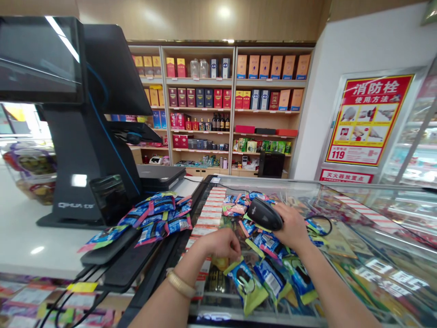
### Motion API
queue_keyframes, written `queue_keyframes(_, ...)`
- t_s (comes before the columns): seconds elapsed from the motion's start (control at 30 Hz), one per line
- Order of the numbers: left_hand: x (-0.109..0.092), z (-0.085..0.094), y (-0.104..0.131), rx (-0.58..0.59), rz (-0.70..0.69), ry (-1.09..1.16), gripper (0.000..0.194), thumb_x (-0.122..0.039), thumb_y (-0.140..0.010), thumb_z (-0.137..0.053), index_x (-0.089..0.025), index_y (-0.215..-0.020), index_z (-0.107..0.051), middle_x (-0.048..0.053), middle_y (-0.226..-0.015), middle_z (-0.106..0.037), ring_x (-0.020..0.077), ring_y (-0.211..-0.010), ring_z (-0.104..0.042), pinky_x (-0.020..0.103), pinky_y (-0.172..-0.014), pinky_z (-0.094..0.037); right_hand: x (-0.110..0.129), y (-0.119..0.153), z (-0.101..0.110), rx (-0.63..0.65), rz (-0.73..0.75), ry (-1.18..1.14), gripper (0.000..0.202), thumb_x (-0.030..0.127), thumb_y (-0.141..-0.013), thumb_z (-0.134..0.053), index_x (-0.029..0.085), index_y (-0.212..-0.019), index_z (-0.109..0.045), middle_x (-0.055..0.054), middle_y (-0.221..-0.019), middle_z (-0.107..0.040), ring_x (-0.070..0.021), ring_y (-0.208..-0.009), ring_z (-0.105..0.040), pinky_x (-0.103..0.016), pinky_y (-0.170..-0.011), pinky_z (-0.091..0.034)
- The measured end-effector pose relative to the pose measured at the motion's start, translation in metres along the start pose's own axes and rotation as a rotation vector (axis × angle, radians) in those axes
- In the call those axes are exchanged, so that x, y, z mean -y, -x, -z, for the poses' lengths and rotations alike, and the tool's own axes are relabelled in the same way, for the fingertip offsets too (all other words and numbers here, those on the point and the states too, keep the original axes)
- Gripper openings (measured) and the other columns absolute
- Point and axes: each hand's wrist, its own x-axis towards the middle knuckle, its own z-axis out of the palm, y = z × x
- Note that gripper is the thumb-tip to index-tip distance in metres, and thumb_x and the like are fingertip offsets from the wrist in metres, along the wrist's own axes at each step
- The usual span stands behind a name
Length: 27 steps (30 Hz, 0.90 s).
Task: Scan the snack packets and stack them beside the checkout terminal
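The right hand (291, 224) is gripping the black scanner (264, 214) above snack packets (268, 244) on the glass counter (362, 273). The left hand (222, 243), apart from it, is curling at a blue-green packet (245, 283); I cannot tell whether it is pinching.

Single head-worn cam, facing forward and down, close above the clear glass-topped counter (358, 243), tall pale-wood wall shelving (234, 98) farther back.
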Motion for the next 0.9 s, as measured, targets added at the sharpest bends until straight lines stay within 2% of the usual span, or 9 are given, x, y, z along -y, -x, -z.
queue_keyframes(0.07, 0.001, 0.000, -0.002, -0.035, -0.019, 0.067, 0.007, -0.026, -0.062, -0.068, -0.020, -0.059, -0.069, -0.003, -0.050, -0.058, 0.0104, -0.047, -0.044, 0.021, -0.046, -0.032, 0.000, 0.000, 0.000, -0.001, 0.000, 0.002, 0.022, 0.022, -0.068, -0.055, 0.019, -0.088, -0.065, -0.007, -0.082, -0.065, -0.0220, -0.080, -0.061, -0.031, -0.070, -0.045)
queue_keyframes(0.13, 0.001, 0.002, -0.007, -0.133, -0.066, 0.166, 0.010, -0.027, -0.065, -0.066, -0.018, -0.059, -0.064, -0.004, -0.049, -0.053, 0.0093, -0.047, -0.040, 0.021, -0.047, -0.031, -0.001, 0.001, 0.000, -0.007, 0.001, 0.006, 0.022, 0.023, -0.068, -0.056, 0.019, -0.088, -0.064, -0.007, -0.084, -0.065, -0.0223, -0.080, -0.061, -0.032, -0.071, -0.045)
queue_keyframes(0.23, 0.001, 0.005, -0.015, -0.445, -0.113, 0.358, 0.017, -0.029, -0.068, -0.064, -0.018, -0.058, -0.055, -0.005, -0.052, -0.048, 0.0088, -0.050, -0.039, 0.019, -0.049, -0.032, -0.001, 0.001, -0.001, -0.020, 0.006, 0.012, 0.022, 0.024, -0.069, -0.056, 0.019, -0.088, -0.065, -0.008, -0.087, -0.065, -0.0223, -0.079, -0.061, -0.032, -0.071, -0.046)
queue_keyframes(0.3, 0.002, 0.008, -0.019, -0.672, -0.086, 0.537, 0.018, -0.030, -0.070, -0.064, -0.018, -0.062, -0.053, -0.005, -0.055, -0.050, 0.0088, -0.052, -0.043, 0.018, -0.049, -0.035, -0.001, 0.001, -0.001, -0.027, 0.011, 0.013, 0.022, 0.023, -0.069, -0.055, 0.019, -0.088, -0.065, -0.008, -0.087, -0.065, -0.0223, -0.078, -0.060, -0.032, -0.070, -0.046)
queue_keyframes(0.4, 0.004, 0.014, -0.021, -0.847, -0.002, 0.941, 0.013, -0.026, -0.074, -0.064, -0.019, -0.072, -0.054, -0.004, -0.061, -0.055, 0.0090, -0.052, -0.051, 0.017, -0.048, -0.039, -0.001, 0.001, -0.001, -0.027, 0.013, 0.014, 0.022, 0.024, -0.068, -0.056, 0.018, -0.088, -0.065, -0.008, -0.085, -0.065, -0.0221, -0.078, -0.060, -0.032, -0.070, -0.045)
queue_keyframes(0.5, 0.006, 0.022, -0.019, -0.828, 0.050, 1.422, 0.010, -0.013, -0.078, -0.059, -0.018, -0.074, -0.052, -0.003, -0.061, -0.055, 0.0080, -0.050, -0.054, 0.015, -0.045, -0.041, 0.000, 0.001, -0.001, -0.021, 0.022, 0.009, 0.020, 0.026, -0.070, -0.058, 0.019, -0.088, -0.064, -0.007, -0.083, -0.064, -0.0221, -0.078, -0.060, -0.031, -0.070, -0.045)
queue_keyframes(0.57, 0.006, 0.027, -0.016, -0.765, 0.064, 1.603, 0.014, -0.005, -0.080, -0.053, -0.016, -0.072, -0.050, -0.002, -0.061, -0.054, 0.0061, -0.047, -0.053, 0.013, -0.042, -0.039, 0.000, 0.000, 0.000, -0.016, 0.028, 0.005, 0.020, 0.029, -0.071, -0.061, 0.019, -0.088, -0.064, -0.007, -0.082, -0.063, -0.0225, -0.079, -0.060, -0.031, -0.070, -0.045)
queue_keyframes(0.7, 0.004, 0.030, -0.010, -0.622, 0.057, 1.707, 0.020, 0.001, -0.083, -0.044, -0.014, -0.071, -0.050, 0.000, -0.065, -0.052, 0.0021, -0.042, -0.045, 0.008, -0.035, -0.032, 0.001, 0.000, 0.000, 0.001, 0.042, -0.013, 0.025, 0.035, -0.072, -0.064, 0.018, -0.090, -0.064, -0.007, -0.083, -0.063, -0.0229, -0.080, -0.060, -0.032, -0.070, -0.044)
queue_keyframes(0.9, 0.002, 0.026, -0.004, -0.337, 0.109, 1.820, 0.025, 0.002, -0.087, -0.034, -0.013, -0.077, -0.051, -0.003, -0.062, -0.044, -0.0007, -0.037, -0.037, 0.004, -0.031, -0.028, 0.009, -0.002, 0.002, -0.004, 0.077, -0.072, 0.016, 0.025, -0.070, -0.061, 0.019, -0.085, -0.062, -0.005, -0.079, -0.061, -0.0202, -0.076, -0.058, -0.030, -0.067, -0.043)
